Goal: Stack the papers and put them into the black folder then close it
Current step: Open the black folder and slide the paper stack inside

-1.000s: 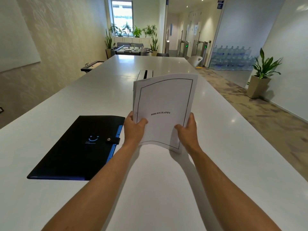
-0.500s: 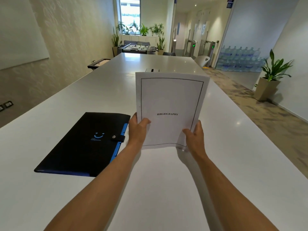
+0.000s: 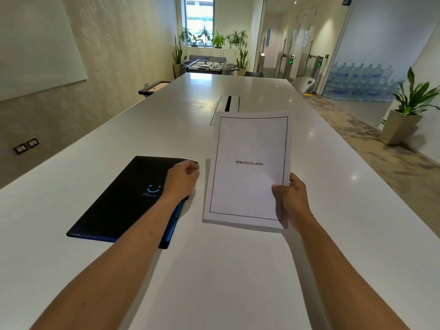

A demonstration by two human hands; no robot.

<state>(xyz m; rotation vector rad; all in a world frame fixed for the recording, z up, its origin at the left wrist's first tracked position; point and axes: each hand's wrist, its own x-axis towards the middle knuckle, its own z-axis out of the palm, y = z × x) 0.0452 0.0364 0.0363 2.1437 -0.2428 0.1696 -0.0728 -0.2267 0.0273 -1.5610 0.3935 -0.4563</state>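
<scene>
A stack of white papers, top sheet titled "BIBLIOGRAPHY" inside a black border, hangs just above the white table. My right hand grips its lower right corner. A black folder with a blue smile logo and blue inner edge lies flat and closed to the left of the papers. My left hand rests on the folder's right edge, fingers curled over the spot where its snap strap sits. The strap is hidden under the hand, and I cannot tell whether the fingers hold it.
A cable slot is set into the table just beyond the papers. A potted plant and stacked water bottles stand off to the right. The wall runs along the left side.
My left hand let go of the papers and moved left onto the folder's right edge. The papers, held upright before, now tilt down close to the table in my right hand alone.
</scene>
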